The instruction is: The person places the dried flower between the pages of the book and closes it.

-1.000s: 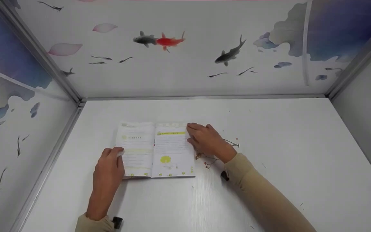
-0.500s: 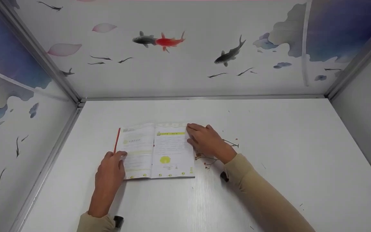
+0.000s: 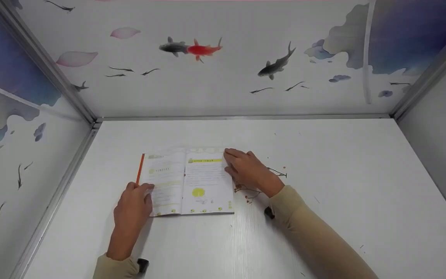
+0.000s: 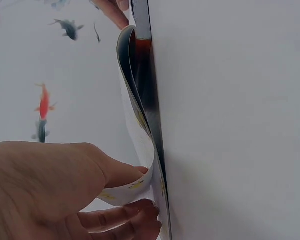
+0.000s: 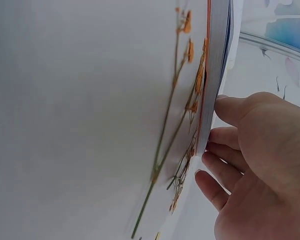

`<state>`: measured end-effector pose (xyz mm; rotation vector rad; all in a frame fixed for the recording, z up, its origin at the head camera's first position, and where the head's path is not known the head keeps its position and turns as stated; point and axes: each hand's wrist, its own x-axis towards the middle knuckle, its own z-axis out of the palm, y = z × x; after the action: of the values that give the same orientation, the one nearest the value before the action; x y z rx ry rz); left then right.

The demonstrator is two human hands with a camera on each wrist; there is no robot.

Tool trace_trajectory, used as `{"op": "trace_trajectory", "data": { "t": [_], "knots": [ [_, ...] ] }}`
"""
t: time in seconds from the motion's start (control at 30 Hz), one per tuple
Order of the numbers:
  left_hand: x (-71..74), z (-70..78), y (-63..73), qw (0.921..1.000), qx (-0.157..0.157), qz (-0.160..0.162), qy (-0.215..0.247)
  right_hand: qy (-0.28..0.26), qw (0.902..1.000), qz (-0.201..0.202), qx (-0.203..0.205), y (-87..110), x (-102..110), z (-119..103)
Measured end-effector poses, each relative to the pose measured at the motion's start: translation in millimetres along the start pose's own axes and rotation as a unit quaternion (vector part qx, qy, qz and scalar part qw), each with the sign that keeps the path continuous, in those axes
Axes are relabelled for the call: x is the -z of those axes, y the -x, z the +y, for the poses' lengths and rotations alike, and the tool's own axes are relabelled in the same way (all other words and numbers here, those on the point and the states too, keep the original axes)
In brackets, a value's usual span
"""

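An open book point(image 3: 207, 182) with white pages and yellow print lies on the table. At its left side my left hand point(image 3: 132, 207) pinches a page point(image 4: 146, 142) between thumb and fingers, and the left wrist view shows the paper curling up. An orange-red strip of cover point(image 3: 141, 167) shows beyond the page's left edge. My right hand point(image 3: 249, 167) rests on the book's upper right edge with its fingers fairly straight. Dried flower sprigs point(image 5: 172, 90) with orange blooms and green stems lie along the right edge of the book, partly under my right wrist in the head view.
The white table point(image 3: 335, 186) carries small bits of stem. Printed panels with fish and petals point(image 3: 223, 85) stand at the back and both sides, in grey metal frames point(image 3: 246, 117).
My left hand has shifted slightly to the right with the page's edge, uncovering the orange-red strip on the left. My right hand stays in place.
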<state>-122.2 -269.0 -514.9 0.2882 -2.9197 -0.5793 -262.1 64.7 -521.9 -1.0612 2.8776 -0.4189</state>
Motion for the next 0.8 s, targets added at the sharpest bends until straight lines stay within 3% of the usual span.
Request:
{"op": "trace_trajectory", "data": {
  "t": [0.37, 0.5, 0.6, 0.7, 0.8],
  "knots": [
    [-6.1, 20.0, -9.5, 0.9994, -0.013, -0.002, 0.033, -0.006, 0.9997, -0.019, -0.016, -0.3, -0.1, -0.2],
    [-13.2, 32.7, -13.6, 0.998, -0.056, 0.019, 0.022, -0.004, 0.9996, -0.024, -0.017, -0.5, -1.4, -1.5],
    [-18.7, 41.8, -17.5, 0.9944, -0.094, 0.033, 0.038, 0.0, 0.9996, -0.022, -0.014, -0.5, -1.4, -2.4],
    [-24.0, 49.6, -22.5, 0.9915, -0.108, 0.014, 0.071, -0.004, 0.9998, -0.016, -0.013, 0.1, 0.0, -3.0],
    [-30.3, 53.6, -26.5, 0.9917, -0.101, -0.011, 0.079, -0.013, 0.9999, -0.005, -0.005, -0.1, 0.0, -3.5]
  ]
}}
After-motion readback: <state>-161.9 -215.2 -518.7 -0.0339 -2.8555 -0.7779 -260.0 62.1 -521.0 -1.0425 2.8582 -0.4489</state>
